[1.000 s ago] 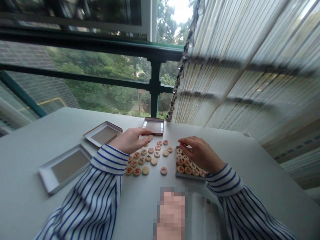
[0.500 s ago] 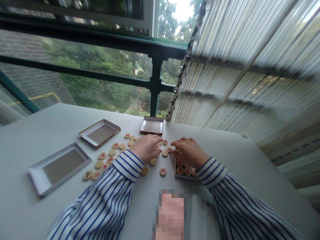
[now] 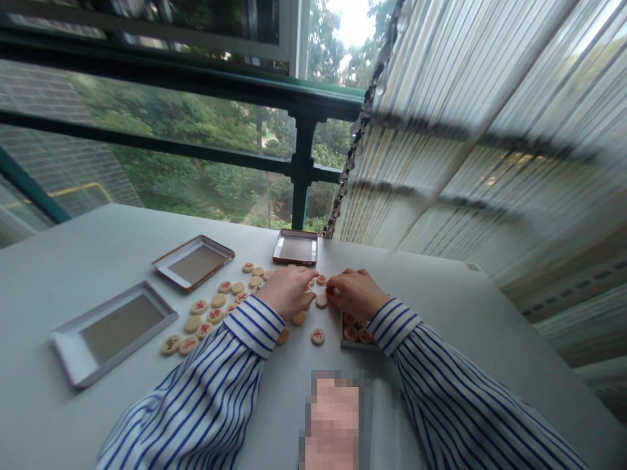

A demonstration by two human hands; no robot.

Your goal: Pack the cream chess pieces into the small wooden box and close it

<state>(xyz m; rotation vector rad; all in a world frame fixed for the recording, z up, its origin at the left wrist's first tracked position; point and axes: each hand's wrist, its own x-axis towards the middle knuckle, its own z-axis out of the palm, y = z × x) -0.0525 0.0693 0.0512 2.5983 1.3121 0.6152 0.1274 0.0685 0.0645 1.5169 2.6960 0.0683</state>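
One red-lettered xiangqi piece point(image 3: 318, 336), lying alone on the white table point(image 3: 470, 300); one shallow box point(image 3: 360, 346) of rowed pieces point(image 3: 351, 333) at right, one white tray point(image 3: 71, 358) at left. Two hands: the right hand point(image 3: 356, 292), just shifted leftward from over the box to the loose pieces point(image 3: 321, 301), so the work seems turned to those, fingers bunched narrow, grip impossible to tell from here; the left hand point(image 3: 288, 290) curved above more, thumb and forefinger parted. Beyond, two brown-rimmed lids point(image 3: 294, 248), one leftward, one at the table's far edge.
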